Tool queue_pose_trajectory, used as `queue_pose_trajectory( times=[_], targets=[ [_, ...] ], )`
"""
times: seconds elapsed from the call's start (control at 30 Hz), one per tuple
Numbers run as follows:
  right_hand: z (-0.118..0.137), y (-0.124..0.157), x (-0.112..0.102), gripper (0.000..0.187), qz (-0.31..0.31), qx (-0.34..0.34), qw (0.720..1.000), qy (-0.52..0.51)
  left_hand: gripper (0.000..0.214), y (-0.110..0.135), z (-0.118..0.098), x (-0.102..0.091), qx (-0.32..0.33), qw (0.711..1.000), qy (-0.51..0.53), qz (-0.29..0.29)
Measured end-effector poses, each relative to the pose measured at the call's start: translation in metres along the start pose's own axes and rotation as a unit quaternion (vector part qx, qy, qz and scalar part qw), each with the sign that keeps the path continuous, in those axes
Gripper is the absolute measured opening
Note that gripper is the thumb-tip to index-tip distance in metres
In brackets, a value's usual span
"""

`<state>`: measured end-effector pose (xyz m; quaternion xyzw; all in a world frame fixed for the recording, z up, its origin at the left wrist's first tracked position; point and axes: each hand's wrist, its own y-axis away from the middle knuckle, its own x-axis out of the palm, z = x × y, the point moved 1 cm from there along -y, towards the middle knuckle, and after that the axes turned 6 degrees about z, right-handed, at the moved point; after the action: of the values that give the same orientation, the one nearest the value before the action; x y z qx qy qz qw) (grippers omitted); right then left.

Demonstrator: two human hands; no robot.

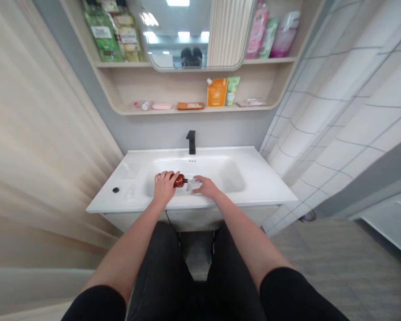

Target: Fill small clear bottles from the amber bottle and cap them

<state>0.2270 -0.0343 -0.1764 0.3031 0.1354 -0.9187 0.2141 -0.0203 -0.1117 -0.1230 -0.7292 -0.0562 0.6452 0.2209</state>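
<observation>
Left fingers (163,176) grip an amber bottle (179,180); right fingers (200,183) cup a clear container (194,185).

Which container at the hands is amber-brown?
The small amber-brown bottle, lying sideways in the left hand. The other, a clear colourless container, has no colour and sits at the right hand.

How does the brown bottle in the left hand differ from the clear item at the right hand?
The amber bottle is dark and lies on its side, gripped in the left hand. The clear item is see-through, its exact form hard to tell, under the right hand. Both are over the white basin.
</observation>
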Motion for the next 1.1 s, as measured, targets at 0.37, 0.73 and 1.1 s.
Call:
queue_pose_trajectory(
  times=[0.37, 0.73, 1.1],
  targets=[
    [-0.0014, -0.0012, 0.001, 0.084, 0.002, -0.004, 1.0, 0.0, 0.061, 0.0, 0.0007, 0.0006, 0.004, 1.0, -0.008, 0.0],
    [0.001, -0.0006, 0.0001, 0.083, 0.004, -0.005, 1.0, 0.0, 0.063, -0.0006, -0.0006, -0.0014, -0.001, 1.0, -0.002, 0.008],
    [0.0043, 0.0012, -0.0011, 0.082, -0.001, 0.001, 1.0, 0.002, 0.062, -0.0002, -0.0006, -0.0012, 0.002, 1.0, -0.004, 0.006]
  ],
)
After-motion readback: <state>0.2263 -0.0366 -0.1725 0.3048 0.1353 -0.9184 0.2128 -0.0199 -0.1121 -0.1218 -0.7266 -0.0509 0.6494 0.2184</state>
